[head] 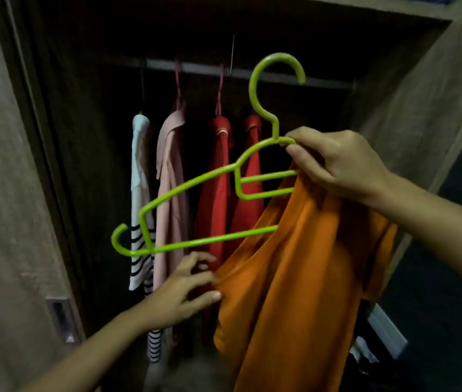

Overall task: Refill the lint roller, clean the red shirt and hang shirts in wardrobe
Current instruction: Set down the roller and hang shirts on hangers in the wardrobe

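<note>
My right hand [337, 162] grips a lime-green plastic hanger [196, 179] at its top, just under the hook, in front of the open wardrobe. An orange shirt [295, 278] hangs from the hanger's right side, with the left arm of the hanger bare. My left hand [184, 287] pinches the left edge of the orange shirt lower down. Two red shirts [218, 176] hang on the wardrobe rail [201, 67] behind the hanger.
A white striped shirt [139, 199] and a pale pink shirt [170, 179] hang left of the red ones. The wardrobe door [6, 193] stands open on the left, the side panel [422, 108] on the right. The rail has free room at its right end.
</note>
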